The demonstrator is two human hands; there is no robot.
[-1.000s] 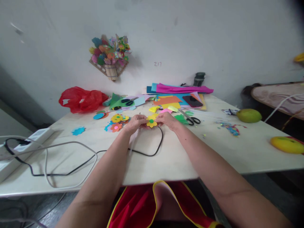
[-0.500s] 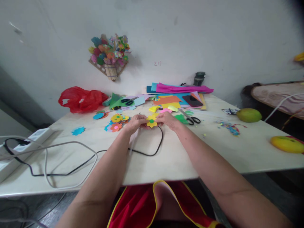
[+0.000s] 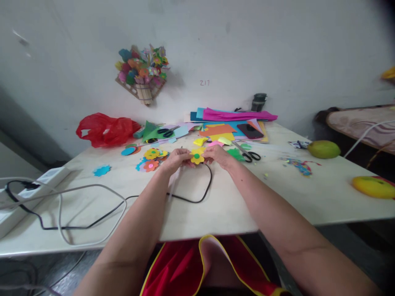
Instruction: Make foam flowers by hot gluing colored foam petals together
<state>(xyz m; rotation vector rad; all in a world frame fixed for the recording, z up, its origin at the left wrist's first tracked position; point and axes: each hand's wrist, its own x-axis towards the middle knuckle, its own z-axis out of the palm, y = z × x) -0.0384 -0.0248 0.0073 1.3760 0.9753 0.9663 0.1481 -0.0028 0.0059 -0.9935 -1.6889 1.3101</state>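
Note:
Between my two hands is a yellow flower (image 3: 197, 156) with a green centre, held a little above the white table. My left hand (image 3: 177, 160) pinches its left edge, and my right hand (image 3: 217, 156) grips the right edge. Beyond my left hand lie yellow paper flowers (image 3: 152, 153) and an orange flower (image 3: 151, 165) with a pink centre. Black-handled scissors (image 3: 250, 156) rest to the right of my right hand, beside a green piece (image 3: 235, 154). A black cable (image 3: 194, 201) loops on the table under my hands.
A red plastic bag (image 3: 106, 129), coloured sheets (image 3: 220, 130), more scissors (image 3: 166, 132) and a phone (image 3: 250, 131) lie toward the wall. At left are a blue flower (image 3: 102, 170) and a power strip (image 3: 46, 181). A green-yellow fruit (image 3: 324, 149) sits at right.
The yellow flower has shifted and tilted very slightly between my fingers. Both hands remain in nearly the same place.

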